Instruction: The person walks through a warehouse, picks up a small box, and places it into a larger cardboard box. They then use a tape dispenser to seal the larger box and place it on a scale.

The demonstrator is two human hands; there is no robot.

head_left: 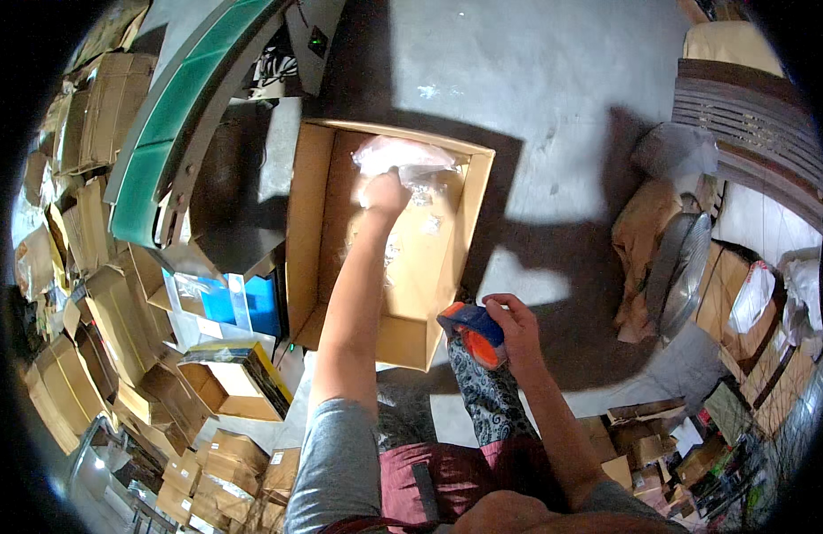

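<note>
My left hand [387,192] reaches down into a large open cardboard box [419,343]. Its fingers are curled closed at a clear plastic bag [403,155], which lies against the box's far end. Small shiny clear pieces [429,222] lie on the box floor beside and below that hand; their kind is too unclear to tell. Just outside the near right corner of the box, my right hand [518,331] grips a blue and orange tape dispenser [476,329], held in front of my leg.
A green conveyor belt [176,98] curves along the left of the box. Below it stand a blue bin [242,301] and a black-and-yellow open carton [242,381]. Cardboard boxes [233,463] crowd the left and lower left. Brown paper and plastic wrapping [647,249] and slatted boards [741,116] are at right.
</note>
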